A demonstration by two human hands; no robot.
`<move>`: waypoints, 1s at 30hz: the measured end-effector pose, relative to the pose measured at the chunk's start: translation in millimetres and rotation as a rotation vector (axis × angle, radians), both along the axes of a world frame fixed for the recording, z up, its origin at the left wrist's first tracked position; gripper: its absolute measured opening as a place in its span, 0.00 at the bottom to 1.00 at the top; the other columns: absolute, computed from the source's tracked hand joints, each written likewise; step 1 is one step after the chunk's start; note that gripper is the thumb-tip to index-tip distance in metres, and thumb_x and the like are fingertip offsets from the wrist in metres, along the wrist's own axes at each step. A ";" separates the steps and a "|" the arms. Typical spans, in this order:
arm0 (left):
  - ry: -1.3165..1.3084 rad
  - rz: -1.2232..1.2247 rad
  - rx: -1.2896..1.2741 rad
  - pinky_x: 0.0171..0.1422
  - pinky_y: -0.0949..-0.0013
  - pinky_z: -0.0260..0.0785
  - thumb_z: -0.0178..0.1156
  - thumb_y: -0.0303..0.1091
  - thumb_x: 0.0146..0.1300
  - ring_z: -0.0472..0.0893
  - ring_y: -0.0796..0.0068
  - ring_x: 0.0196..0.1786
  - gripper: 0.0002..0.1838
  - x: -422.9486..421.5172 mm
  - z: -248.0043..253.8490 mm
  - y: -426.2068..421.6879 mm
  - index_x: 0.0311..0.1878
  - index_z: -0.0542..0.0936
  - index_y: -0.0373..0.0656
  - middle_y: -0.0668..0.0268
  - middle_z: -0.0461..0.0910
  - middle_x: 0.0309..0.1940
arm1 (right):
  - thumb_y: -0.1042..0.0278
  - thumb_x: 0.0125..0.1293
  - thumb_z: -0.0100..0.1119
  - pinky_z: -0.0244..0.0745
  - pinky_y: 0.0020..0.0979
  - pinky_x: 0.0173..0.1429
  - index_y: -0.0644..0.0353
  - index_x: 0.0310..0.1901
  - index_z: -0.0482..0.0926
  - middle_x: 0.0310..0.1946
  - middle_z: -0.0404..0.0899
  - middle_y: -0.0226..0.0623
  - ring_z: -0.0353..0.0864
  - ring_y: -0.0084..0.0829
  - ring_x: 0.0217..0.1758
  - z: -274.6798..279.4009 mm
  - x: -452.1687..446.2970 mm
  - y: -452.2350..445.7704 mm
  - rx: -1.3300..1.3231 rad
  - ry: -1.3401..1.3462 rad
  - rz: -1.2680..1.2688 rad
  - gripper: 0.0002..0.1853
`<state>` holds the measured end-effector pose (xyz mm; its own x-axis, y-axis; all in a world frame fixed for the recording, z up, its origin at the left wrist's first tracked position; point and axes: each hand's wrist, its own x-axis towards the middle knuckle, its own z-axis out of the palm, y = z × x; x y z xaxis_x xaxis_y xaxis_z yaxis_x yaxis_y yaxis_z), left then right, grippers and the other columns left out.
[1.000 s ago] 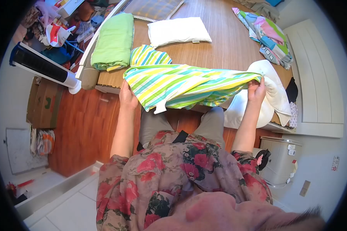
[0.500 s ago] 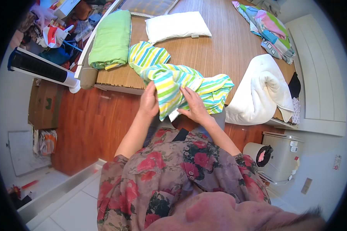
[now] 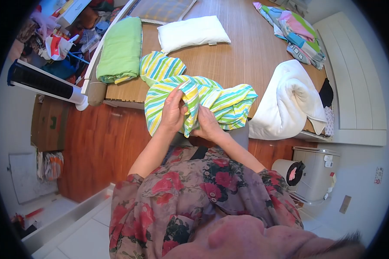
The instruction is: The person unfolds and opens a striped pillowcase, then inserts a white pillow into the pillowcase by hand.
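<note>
A striped cloth [image 3: 235,103] in green, yellow, blue and white lies bunched over the near edge of the bed board and hangs down in front of me. My left hand [image 3: 173,113] is closed on a fold of it, fingers pinching the fabric near the middle. Close beside it, my right hand [image 3: 208,124] grips another part of the same cloth, with its fingertips partly hidden by the folds. Behind the cloth lies a white pillow [image 3: 194,32]. To its left is a folded green quilt [image 3: 120,49].
A rolled white quilt [image 3: 276,103] sits at the board's right corner. Colourful bedding [image 3: 296,32] lies far right on the wooden bed board [image 3: 242,47]. A tower fan [image 3: 47,84] stands left, a waste bin [image 3: 285,172] low right.
My left hand has shifted up and slightly right along the cloth. More striped fabric now spreads out left of that hand, and the white piece near my right hand is hidden.
</note>
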<state>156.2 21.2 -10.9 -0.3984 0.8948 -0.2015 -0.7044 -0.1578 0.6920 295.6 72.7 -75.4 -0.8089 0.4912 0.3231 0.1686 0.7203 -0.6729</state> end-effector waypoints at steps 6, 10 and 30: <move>0.092 -0.003 0.015 0.35 0.83 0.69 0.46 0.34 0.71 0.77 0.86 0.42 0.18 -7.5 12.8 -0.2 0.59 0.71 0.38 0.67 0.78 0.46 | 0.80 0.50 0.47 0.65 0.44 0.57 0.66 0.53 0.69 0.49 0.72 0.54 0.69 0.54 0.53 -1.7 15.1 27.6 -0.015 0.057 0.027 0.24; 0.265 0.093 -0.022 0.47 0.76 0.72 0.45 0.33 0.71 0.78 0.80 0.45 0.16 -13.5 17.3 3.0 0.57 0.74 0.37 0.65 0.80 0.45 | 0.79 0.53 0.46 0.62 0.40 0.65 0.68 0.55 0.70 0.50 0.72 0.54 0.69 0.52 0.57 32.3 46.1 37.5 -0.040 -0.222 0.151 0.24; 1.643 0.142 -0.582 0.58 0.56 0.67 0.62 0.45 0.57 0.74 0.49 0.54 0.30 -155.4 -128.6 87.7 0.57 0.71 0.33 0.46 0.74 0.51 | 0.70 0.70 0.42 0.69 0.27 0.56 0.69 0.53 0.72 0.48 0.76 0.38 0.75 0.26 0.51 56.4 129.1 84.6 -0.767 0.492 -0.610 0.15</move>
